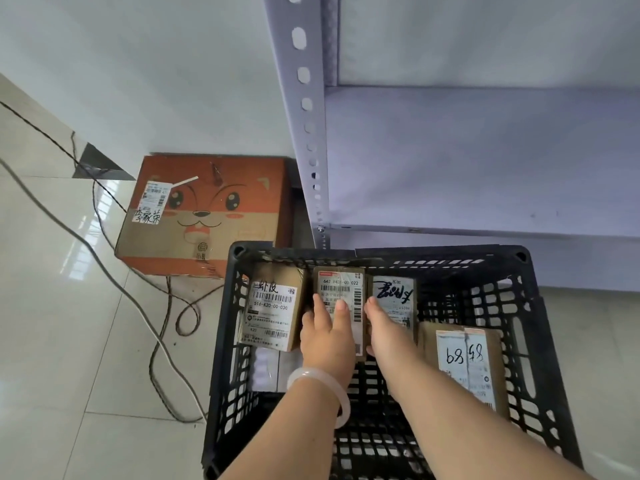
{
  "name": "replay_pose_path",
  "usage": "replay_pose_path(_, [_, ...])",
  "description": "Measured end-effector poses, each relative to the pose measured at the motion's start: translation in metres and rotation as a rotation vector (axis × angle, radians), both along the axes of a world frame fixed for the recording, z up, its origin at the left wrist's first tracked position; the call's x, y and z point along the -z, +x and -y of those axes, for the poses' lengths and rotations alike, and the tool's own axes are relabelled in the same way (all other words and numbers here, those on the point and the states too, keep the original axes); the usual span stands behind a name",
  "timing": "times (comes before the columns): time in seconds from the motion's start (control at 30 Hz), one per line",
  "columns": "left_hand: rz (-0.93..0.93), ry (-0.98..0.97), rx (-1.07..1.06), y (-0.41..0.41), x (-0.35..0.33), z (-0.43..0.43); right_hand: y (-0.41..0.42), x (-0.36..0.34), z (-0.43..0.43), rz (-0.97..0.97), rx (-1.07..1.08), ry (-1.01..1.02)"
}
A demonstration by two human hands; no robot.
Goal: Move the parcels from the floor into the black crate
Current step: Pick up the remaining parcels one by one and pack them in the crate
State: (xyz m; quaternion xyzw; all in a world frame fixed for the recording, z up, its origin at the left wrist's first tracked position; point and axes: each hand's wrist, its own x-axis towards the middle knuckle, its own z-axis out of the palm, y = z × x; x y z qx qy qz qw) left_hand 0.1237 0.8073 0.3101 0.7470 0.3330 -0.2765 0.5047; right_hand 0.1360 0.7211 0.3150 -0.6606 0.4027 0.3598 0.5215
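Both hands reach into the black crate (pixel 540 327). The left hand (pixel 327 336) lies flat, fingers extended, on the middle parcel (pixel 341 289); the right hand (pixel 384 332) presses its right edge, so the parcel sits between them. Three more parcels sit in the crate: one at far left (pixel 272 306), one right of the middle parcel (pixel 394 294), one marked "68" (pixel 465 362) at the crate's right. An orange fox-face box (pixel 204 213) stands on the floor beyond the crate's left corner.

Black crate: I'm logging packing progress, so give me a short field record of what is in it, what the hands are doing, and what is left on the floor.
crate: black crate, on tiled floor beside grey shelving
parcels inside: four brown boxes visible, three in a row at the far wall, one at right
left hand: resting on the middle parcel
right hand: at that parcel's right edge
on the floor: orange fox-face box, cables
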Motion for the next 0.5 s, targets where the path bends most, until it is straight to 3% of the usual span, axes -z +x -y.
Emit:
replay_pose_path(0.27, [0.144, -0.01, -0.086, -0.002, -0.033, -0.01, 0.003, -0.027, 0.017, 0.133, -0.014, 0.014])
replay_pose_path(0.5, [0.15, -0.142, -0.089, 0.009, -0.145, 0.005, -0.005, -0.146, 0.072, 0.289, 0.234, 0.179])
